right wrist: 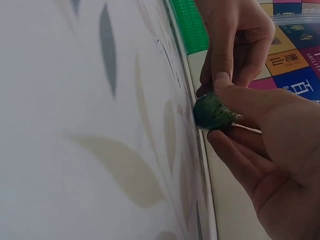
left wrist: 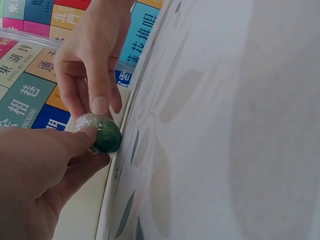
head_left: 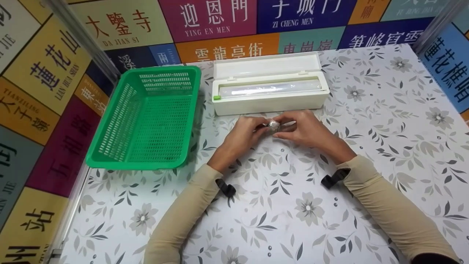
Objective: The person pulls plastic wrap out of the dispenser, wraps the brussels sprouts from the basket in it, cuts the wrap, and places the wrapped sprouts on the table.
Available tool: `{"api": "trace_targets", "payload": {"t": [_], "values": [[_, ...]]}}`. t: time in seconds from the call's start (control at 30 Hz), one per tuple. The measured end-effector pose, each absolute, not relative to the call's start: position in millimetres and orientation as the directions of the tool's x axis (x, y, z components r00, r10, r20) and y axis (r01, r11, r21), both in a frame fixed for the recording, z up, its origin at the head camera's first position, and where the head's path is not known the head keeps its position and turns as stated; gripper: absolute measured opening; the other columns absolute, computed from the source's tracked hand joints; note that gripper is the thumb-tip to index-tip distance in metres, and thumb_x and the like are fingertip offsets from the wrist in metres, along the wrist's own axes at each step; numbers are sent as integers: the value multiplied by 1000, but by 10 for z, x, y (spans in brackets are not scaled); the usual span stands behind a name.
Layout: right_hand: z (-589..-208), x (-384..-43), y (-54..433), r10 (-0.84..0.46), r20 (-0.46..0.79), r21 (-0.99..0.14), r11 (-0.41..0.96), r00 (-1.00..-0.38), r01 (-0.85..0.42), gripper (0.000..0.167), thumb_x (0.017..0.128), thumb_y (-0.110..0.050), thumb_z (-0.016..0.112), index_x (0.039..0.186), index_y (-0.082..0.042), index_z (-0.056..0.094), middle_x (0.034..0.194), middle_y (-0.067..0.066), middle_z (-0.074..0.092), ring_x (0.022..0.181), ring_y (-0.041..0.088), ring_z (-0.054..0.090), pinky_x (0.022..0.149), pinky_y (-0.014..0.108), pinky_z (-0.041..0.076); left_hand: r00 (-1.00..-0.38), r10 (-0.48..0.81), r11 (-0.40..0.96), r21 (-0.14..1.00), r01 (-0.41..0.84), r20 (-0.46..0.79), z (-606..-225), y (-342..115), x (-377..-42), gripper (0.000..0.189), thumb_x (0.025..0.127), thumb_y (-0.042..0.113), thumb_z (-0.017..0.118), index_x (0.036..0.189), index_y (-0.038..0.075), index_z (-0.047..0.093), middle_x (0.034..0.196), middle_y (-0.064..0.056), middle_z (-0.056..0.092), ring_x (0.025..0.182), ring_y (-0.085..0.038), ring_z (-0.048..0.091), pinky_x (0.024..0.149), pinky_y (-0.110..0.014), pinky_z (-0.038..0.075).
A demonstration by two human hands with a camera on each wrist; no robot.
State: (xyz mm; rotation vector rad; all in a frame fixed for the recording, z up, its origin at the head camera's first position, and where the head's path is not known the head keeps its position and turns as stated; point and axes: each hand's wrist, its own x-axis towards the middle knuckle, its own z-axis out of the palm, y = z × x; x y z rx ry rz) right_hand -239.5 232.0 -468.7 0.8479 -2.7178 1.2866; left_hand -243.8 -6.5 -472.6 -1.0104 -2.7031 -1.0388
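Observation:
Both hands meet over the table in front of a white box. Between their fingertips is a small round green object wrapped in clear film, which looks silvery from above in the head view. My left hand pinches it with thumb and fingers from the left. From the right, my right hand holds it between thumb and fingers. In the right wrist view the green object sits close against the tabletop, its film gathered on one side under the fingers.
The white box's lid is raised, with a roll of clear film and a green slider inside. A green perforated basket stands left of it. The tablecloth is floral, and colourful panels with lettering stand behind.

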Motion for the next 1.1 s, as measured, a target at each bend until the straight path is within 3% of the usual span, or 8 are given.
{"api": "trace_targets", "payload": {"t": [0.17,0.3,0.57,0.77,0.97,1.1], "values": [[-4683,-2388,2326,-447,271,-636,581,-852,-508,24,90,-13,89,111,-6,81,109,13,84,99,29,83,87,39,67,-747,599,509,582,634,290,-4732,-63,-2440,35,105,24,73,138,10,75,126,-6,81,109,-14,79,94,-24,62],[-4665,-2370,2328,-471,293,-577,607,-832,-546,22,91,-17,89,111,-9,84,105,9,85,96,27,83,86,44,66,-755,590,526,573,628,286,-4742,-74,-2427,42,104,28,75,144,15,71,128,-5,80,112,-15,78,98,-25,61],[-4653,-2360,2322,-497,260,-614,576,-828,-539,22,93,-20,87,115,-17,85,110,2,85,100,23,82,89,42,66,-756,560,530,555,642,339,-4705,-72,-2388,24,103,23,76,125,16,82,112,-6,84,103,-18,81,92,-31,64],[-4652,-2385,2340,-507,173,-738,502,-845,-452,30,91,-12,89,118,-7,78,115,11,82,104,29,81,89,33,67,-776,566,534,593,602,278,-4651,-60,-2386,20,98,17,81,117,12,84,120,-5,83,106,-16,80,97,-25,62],[-4682,-2377,2336,-514,22,-769,540,-858,-343,52,87,-14,92,131,-6,68,115,14,78,105,29,78,90,31,66,-729,636,473,619,627,253,-4614,-57,-2382,21,94,3,81,112,13,84,114,-1,83,110,-13,78,99,-19,59],[-4691,-2365,2321,-527,-5,-775,539,-850,-330,49,86,-11,92,128,-6,66,114,13,76,103,26,77,91,33,66,-710,670,401,699,592,217,-4597,-85,-2395,21,91,12,88,112,12,85,114,-1,83,112,-13,75,100,-23,60]]}}
